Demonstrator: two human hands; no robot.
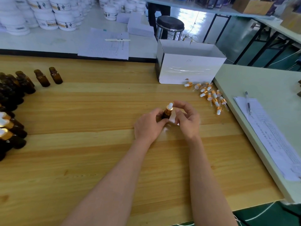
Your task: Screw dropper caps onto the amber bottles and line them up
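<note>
My left hand [149, 126] grips an amber bottle [166, 114] above the middle of the wooden table [97, 152]. A gold dropper cap with a white bulb [169, 107] sits on the bottle's neck. My right hand [187, 119] hovers beside the cap with curled fingers; whether they touch it I cannot tell. Several loose dropper caps [211, 95] lie in a pile at the right. Uncapped amber bottles [41, 78] stand at the far left, and capped ones [8, 128] stand below them at the left edge.
An open white box [190, 69] stands behind the cap pile. A pale side table [260, 82] with papers and a pen [248, 103] adjoins on the right. Papers, a pen and white jars [48, 18] fill the back table. A black stool [170, 24] stands beyond.
</note>
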